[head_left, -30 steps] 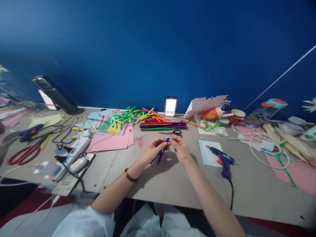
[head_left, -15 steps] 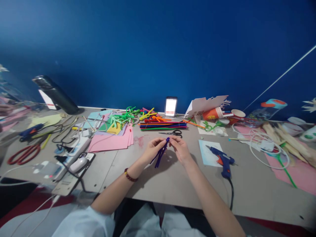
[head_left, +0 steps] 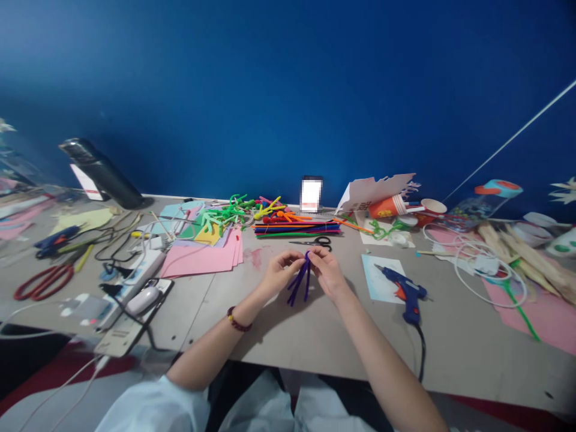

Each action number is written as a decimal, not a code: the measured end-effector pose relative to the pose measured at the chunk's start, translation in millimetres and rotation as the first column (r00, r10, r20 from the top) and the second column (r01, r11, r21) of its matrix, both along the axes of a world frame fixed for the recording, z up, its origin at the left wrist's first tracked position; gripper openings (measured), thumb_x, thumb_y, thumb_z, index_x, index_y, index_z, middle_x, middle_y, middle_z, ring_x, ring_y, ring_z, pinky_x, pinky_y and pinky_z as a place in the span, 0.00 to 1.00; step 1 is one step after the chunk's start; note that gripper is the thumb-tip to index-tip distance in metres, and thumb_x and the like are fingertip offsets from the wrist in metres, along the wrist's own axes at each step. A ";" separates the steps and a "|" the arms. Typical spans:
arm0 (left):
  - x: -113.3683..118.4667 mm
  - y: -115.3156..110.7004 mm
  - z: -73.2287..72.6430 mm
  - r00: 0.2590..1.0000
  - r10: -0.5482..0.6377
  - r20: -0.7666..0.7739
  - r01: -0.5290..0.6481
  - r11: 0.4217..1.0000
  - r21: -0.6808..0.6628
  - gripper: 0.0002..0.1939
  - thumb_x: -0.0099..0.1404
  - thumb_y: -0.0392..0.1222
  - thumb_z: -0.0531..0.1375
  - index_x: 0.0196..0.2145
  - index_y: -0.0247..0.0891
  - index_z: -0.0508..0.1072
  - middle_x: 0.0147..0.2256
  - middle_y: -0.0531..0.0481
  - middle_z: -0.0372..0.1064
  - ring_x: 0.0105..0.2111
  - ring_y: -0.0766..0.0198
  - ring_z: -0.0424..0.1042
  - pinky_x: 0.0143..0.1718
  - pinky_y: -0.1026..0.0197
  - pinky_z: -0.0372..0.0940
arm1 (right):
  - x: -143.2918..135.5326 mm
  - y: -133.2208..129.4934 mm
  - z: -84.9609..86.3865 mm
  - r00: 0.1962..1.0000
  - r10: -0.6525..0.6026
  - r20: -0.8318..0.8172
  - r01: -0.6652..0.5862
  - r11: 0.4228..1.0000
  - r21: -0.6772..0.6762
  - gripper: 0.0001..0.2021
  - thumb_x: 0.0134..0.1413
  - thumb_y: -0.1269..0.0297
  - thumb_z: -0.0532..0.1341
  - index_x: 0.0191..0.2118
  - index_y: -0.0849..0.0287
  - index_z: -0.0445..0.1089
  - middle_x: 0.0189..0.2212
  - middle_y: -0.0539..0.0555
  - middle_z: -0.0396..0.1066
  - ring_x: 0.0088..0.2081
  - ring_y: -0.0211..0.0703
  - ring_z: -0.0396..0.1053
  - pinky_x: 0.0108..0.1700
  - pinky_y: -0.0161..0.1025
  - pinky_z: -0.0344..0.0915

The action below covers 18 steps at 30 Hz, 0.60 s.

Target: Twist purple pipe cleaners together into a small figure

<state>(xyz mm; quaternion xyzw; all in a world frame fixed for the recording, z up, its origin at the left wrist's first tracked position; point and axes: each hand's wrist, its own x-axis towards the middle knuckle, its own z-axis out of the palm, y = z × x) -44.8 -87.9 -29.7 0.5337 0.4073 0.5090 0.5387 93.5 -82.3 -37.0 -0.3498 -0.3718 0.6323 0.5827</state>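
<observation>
Purple pipe cleaners (head_left: 297,285), joined at the top, hang in several loose strands between my two hands. My left hand (head_left: 282,271) pinches the bundle's top from the left, its fingers closed. From the other side my right hand (head_left: 326,271) pinches the same top, thumb and fingertips nearly meeting the left ones. The exact join is partly hidden by the fingertips. Just beyond my hands lie black-handled scissors (head_left: 320,243). Behind them is a stack of straight coloured pipe cleaners (head_left: 299,230).
To the right, a blue glue gun (head_left: 407,294) rests partly on a pale sheet, its cord running off the front edge. Pink paper (head_left: 202,258), a power strip (head_left: 141,282), a mouse (head_left: 143,300) and red-handled scissors (head_left: 44,282) lie left. A phone (head_left: 311,195) stands at the wall.
The purple strands have swung and spread apart, with one now hanging separately near my right hand. Both hands stay almost in place.
</observation>
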 end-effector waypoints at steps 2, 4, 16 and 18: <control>0.2 -0.5 -1.1 1.000 -0.018 0.010 0.018 1.000 -0.008 0.15 0.51 0.49 0.65 0.31 0.35 0.72 0.29 0.49 0.70 0.28 0.67 0.68 0.32 0.64 0.64 | 0.0 -0.1 0.3 1.000 0.004 -0.027 -0.005 1.000 -0.030 0.13 0.36 0.58 0.70 0.28 0.56 0.68 0.24 0.45 0.65 0.26 0.33 0.62 0.31 0.33 0.60; 0.5 -0.9 -1.9 0.999 -0.037 0.011 0.037 0.999 0.011 0.15 0.52 0.48 0.65 0.32 0.35 0.71 0.30 0.49 0.69 0.30 0.67 0.68 0.34 0.64 0.64 | 0.4 -0.2 0.6 0.999 0.015 -0.043 -0.018 0.998 -0.053 0.13 0.35 0.59 0.70 0.28 0.56 0.68 0.25 0.45 0.66 0.26 0.33 0.62 0.30 0.33 0.60; 0.8 -1.8 6.0 0.999 -0.018 0.041 0.016 0.998 0.058 0.14 0.52 0.43 0.65 0.33 0.36 0.66 0.28 0.54 0.63 0.27 0.71 0.63 0.33 0.66 0.61 | -2.6 -3.8 4.0 0.995 0.076 -0.057 -0.080 0.995 -0.063 0.12 0.38 0.59 0.69 0.31 0.56 0.71 0.28 0.48 0.70 0.29 0.36 0.66 0.33 0.34 0.64; 0.6 -1.6 6.4 0.998 -0.011 0.062 0.007 0.998 0.062 0.14 0.52 0.43 0.65 0.33 0.36 0.67 0.29 0.54 0.63 0.28 0.71 0.63 0.33 0.67 0.60 | -2.7 -4.4 4.2 0.995 0.091 -0.049 -0.093 0.994 -0.054 0.13 0.38 0.61 0.69 0.33 0.55 0.72 0.31 0.49 0.72 0.31 0.37 0.67 0.36 0.35 0.65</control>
